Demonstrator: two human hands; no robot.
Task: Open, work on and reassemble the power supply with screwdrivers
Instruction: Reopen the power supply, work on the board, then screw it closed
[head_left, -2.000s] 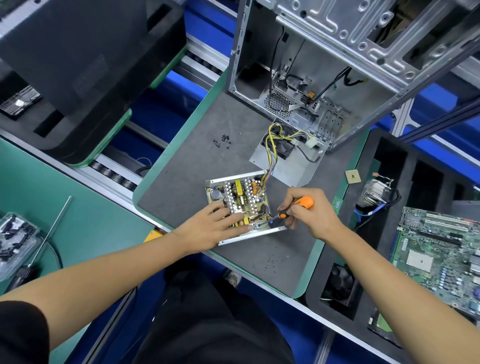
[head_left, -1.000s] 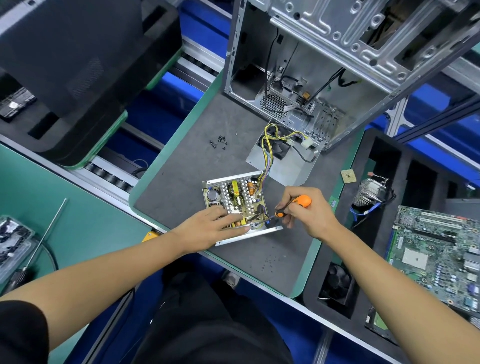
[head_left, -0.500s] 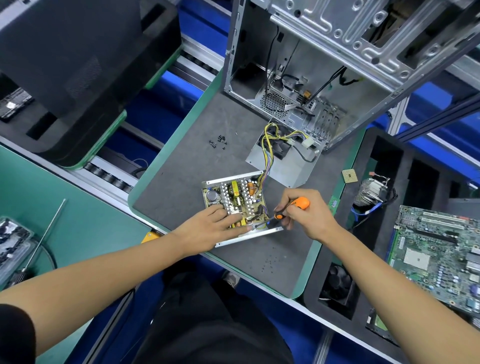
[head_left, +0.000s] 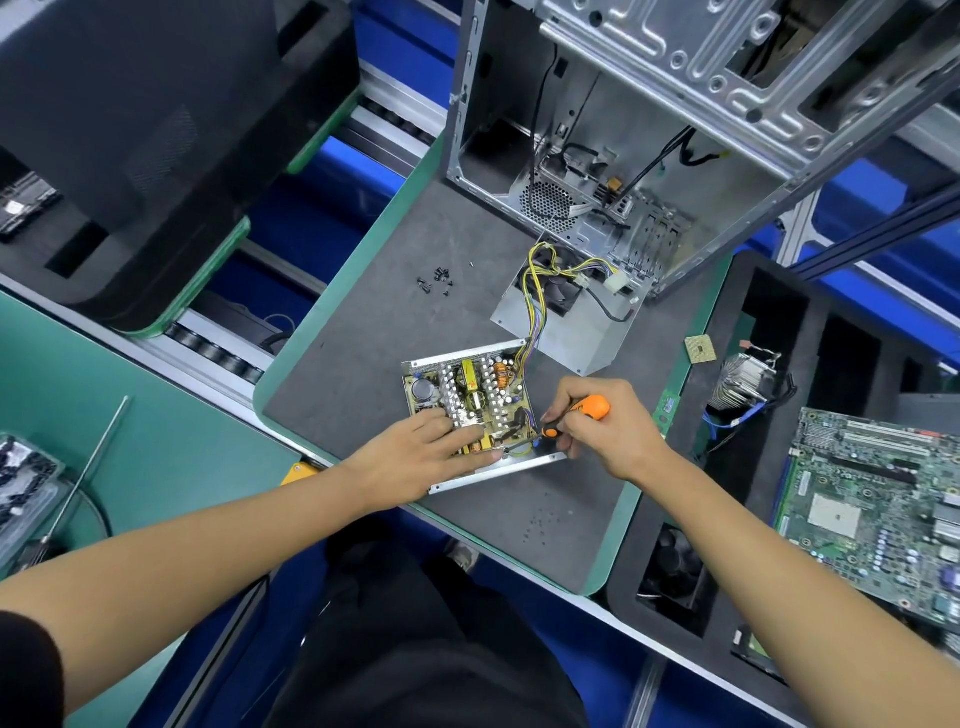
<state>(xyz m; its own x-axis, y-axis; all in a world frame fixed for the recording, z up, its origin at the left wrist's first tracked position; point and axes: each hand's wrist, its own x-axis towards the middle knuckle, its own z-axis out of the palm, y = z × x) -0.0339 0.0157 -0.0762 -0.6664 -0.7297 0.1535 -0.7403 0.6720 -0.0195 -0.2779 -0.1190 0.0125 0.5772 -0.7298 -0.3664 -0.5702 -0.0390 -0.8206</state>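
The opened power supply base (head_left: 470, 387) lies on the grey mat with its circuit board exposed. My left hand (head_left: 423, 457) rests flat on the board's near part, fingers straight. My right hand (head_left: 605, 426) grips an orange-handled screwdriver (head_left: 584, 410), whose tip points at the board's near right corner. The power supply's metal cover (head_left: 563, 325) with the fan lies behind, joined to the board by yellow and black wires (head_left: 537, 291).
An open computer case (head_left: 649, 130) stands at the mat's far side. Several loose screws (head_left: 436, 278) lie on the grey mat (head_left: 363, 364). A black foam tray on the right holds a heatsink (head_left: 743, 382) and motherboard (head_left: 878, 499). A long screwdriver (head_left: 85, 473) lies on the left bench.
My hands have stayed on the board and the screwdriver. The screwdriver handle has shifted slightly in my right hand; the view has moved a little.
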